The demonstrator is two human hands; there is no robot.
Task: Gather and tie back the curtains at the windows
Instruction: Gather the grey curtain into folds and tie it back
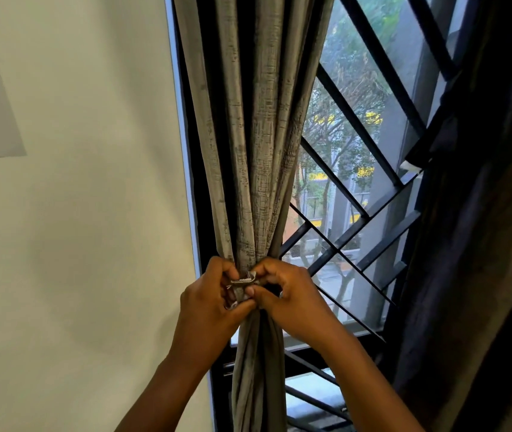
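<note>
1. We see the grey curtain point(258, 135) gathered into one narrow bundle at the left edge of the window, just beside the white wall point(92, 213).
2. Our left hand point(209, 302) and right hand point(289, 299) meet at the bundle's narrowest point, touching each other.
3. Each grip is clamped: the fingers of both hands pinch the ends of the tie-back strip point(243, 283) at the front of the bundle.
4. Above the hands the folds fan out; below, they hang straight.
5. To the right, the black window grille point(373, 194) stands uncovered; a dark curtain point(473, 244) hangs at the far right.
</note>
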